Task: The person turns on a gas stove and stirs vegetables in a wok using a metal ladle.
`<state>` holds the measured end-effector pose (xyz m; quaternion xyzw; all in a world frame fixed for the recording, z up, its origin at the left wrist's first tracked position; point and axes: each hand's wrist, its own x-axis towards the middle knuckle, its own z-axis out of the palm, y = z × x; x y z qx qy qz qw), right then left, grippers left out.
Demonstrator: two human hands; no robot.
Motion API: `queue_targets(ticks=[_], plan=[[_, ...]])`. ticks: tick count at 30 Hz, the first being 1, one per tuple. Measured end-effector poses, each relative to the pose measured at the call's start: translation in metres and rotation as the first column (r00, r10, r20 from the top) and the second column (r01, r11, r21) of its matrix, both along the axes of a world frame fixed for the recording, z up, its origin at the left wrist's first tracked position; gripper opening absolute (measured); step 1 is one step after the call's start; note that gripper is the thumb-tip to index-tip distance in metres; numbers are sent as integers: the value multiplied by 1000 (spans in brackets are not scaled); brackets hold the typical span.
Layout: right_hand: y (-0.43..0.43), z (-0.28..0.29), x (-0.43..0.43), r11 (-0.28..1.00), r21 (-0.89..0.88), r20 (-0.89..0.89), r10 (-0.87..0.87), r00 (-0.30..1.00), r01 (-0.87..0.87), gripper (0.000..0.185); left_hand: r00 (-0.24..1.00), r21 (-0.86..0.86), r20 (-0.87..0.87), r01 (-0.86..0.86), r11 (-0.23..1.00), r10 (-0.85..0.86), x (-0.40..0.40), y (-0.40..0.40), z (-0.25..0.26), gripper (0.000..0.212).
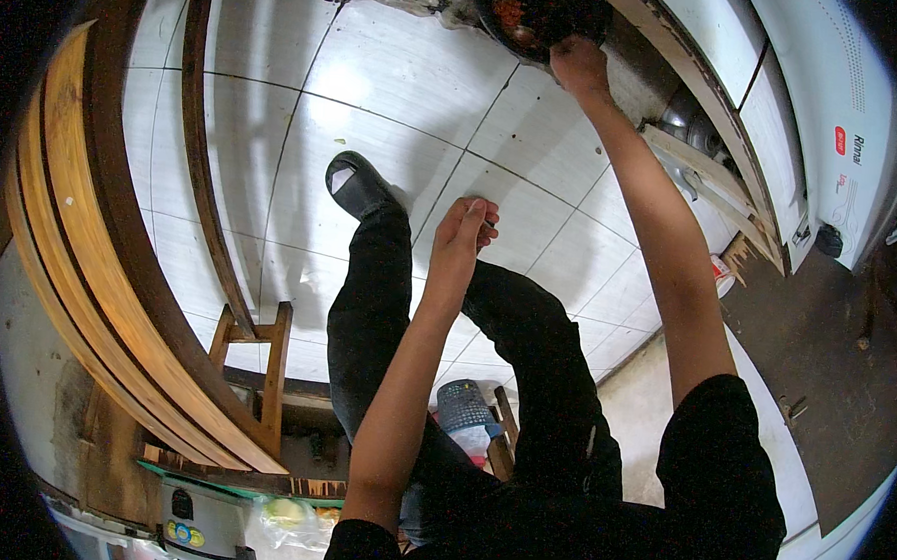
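Note:
My right hand [580,66] reaches far forward to the near rim of a dark round container [497,34]. Orange-red bits lie inside this container, and the rest of its contents is too dark to make out. The fingers of that hand are bent at the rim; whether they grip the rim or something in it is hidden. My left hand [464,227] hangs above the tiled floor [383,67] in front of my legs. Its fingers are curled with the thumb against them, and a small dark spot shows between them, too small to identify.
A wooden slatted bench or table [72,136] curves along the left. To the right stand a tiled counter [718,36] and a white Rinnai appliance [824,109]. Metal pots [684,118] sit below the counter. A blue-grey plastic basket [464,404] is behind my legs.

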<state>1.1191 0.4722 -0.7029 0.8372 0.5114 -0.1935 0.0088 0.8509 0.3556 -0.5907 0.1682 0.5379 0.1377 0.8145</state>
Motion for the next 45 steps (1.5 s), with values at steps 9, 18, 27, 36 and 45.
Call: queue_targets(ticks=[9, 18, 27, 36, 45], plan=[[-19, 0, 25, 991, 5, 48, 136, 990, -136, 29, 1000, -6, 13, -15, 1000, 15, 1, 1, -3, 31], [-14, 3, 15, 993, 9, 148, 112, 983, -114, 29, 999, 3, -5, -46, 999, 46, 2, 4, -2, 29], [-22, -6, 31, 999, 21, 89, 28, 996, -30, 25, 997, -14, -4, -79, 997, 79, 5, 10, 1, 27], [-4, -26, 26, 872, -197, -437, -487, 756, 448, 19, 997, -21, 13, -78, 997, 78, 7, 7, -2, 28], [0, -28, 35, 872, -144, -515, -470, 717, 468, 19, 999, 51, -21, -35, 998, 37, -10, 3, -11, 30]])
